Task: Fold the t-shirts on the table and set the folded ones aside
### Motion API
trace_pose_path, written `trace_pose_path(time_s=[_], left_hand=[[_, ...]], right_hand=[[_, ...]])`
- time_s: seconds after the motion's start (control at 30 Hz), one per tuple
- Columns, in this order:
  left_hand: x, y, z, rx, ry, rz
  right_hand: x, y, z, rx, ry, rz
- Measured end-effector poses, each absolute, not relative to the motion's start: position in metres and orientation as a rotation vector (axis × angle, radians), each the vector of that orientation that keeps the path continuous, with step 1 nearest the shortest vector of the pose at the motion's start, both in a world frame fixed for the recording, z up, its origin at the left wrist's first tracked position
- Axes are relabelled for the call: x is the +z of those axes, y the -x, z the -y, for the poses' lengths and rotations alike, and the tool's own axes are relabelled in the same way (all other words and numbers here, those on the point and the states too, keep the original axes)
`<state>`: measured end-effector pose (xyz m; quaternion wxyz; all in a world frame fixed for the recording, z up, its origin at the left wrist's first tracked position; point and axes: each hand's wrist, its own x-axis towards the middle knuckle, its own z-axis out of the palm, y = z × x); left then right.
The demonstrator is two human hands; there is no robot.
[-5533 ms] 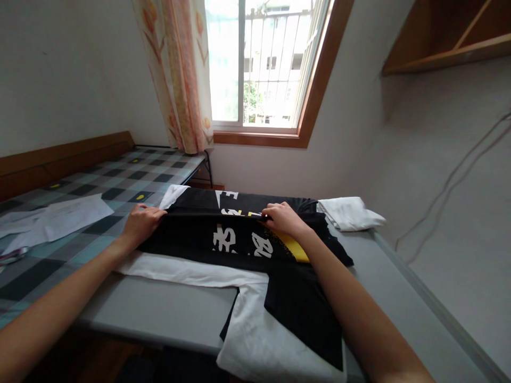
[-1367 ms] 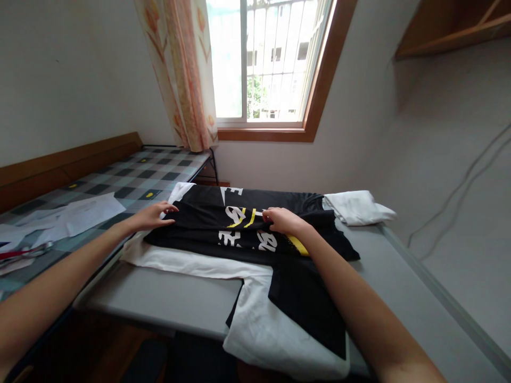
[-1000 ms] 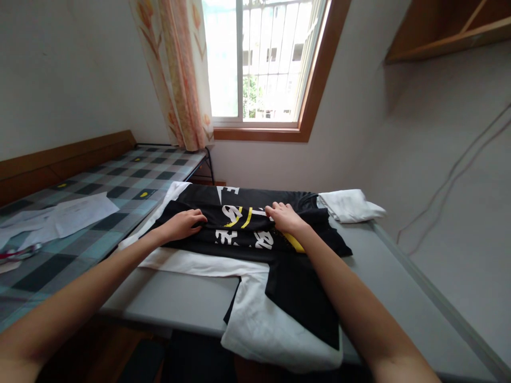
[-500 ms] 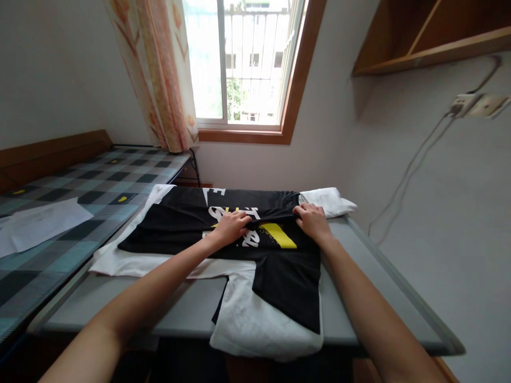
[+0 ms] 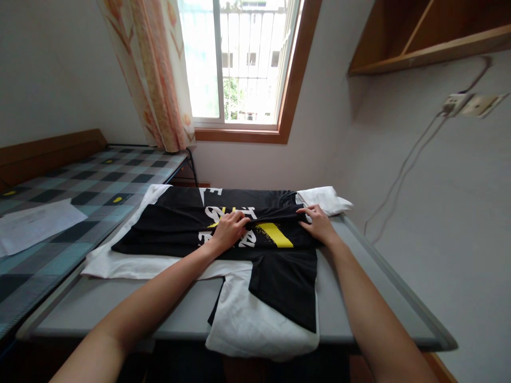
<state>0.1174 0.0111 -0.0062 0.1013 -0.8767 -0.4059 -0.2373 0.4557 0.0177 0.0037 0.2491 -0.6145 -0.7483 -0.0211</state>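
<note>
A black T-shirt (image 5: 179, 231) with white lettering and a yellow stripe lies spread over a white T-shirt (image 5: 259, 324) on a grey table. My left hand (image 5: 231, 229) is closed on a raised fold in the middle of the black shirt, across the print. At the collar end, my right hand (image 5: 319, 223) touches the black cloth, its thumb and forefinger apart. Just beyond it is a white sleeve (image 5: 323, 198). One black sleeve (image 5: 285, 290) lies over the white one, which hangs at the table's near edge.
The grey table (image 5: 359, 324) has a raised rim. To the left stands a bed (image 5: 99, 183) with a checked mattress and white papers (image 5: 35, 226) on it. A window, a curtain (image 5: 159, 80), a wooden shelf (image 5: 431, 53) and a cord (image 5: 411, 165) from a socket surround it.
My right hand has loosened its pinch at the collar end, its fingers now farther apart. My left hand stays on the fold. The whole view has shifted slightly.
</note>
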Motion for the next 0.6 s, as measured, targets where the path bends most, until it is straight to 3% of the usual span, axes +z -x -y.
trace_pose_path(time_s=[0.47,0.6], left_hand=[[-0.010,-0.116,-0.012,-0.806,2.549,1.217],[-0.010,-0.116,-0.012,-0.798,2.568,1.219]], right_hand=[[0.008,-0.438,-0.014,-0.259,1.739,1.998],[0.010,-0.445,-0.014,-0.125,1.733,2.039]])
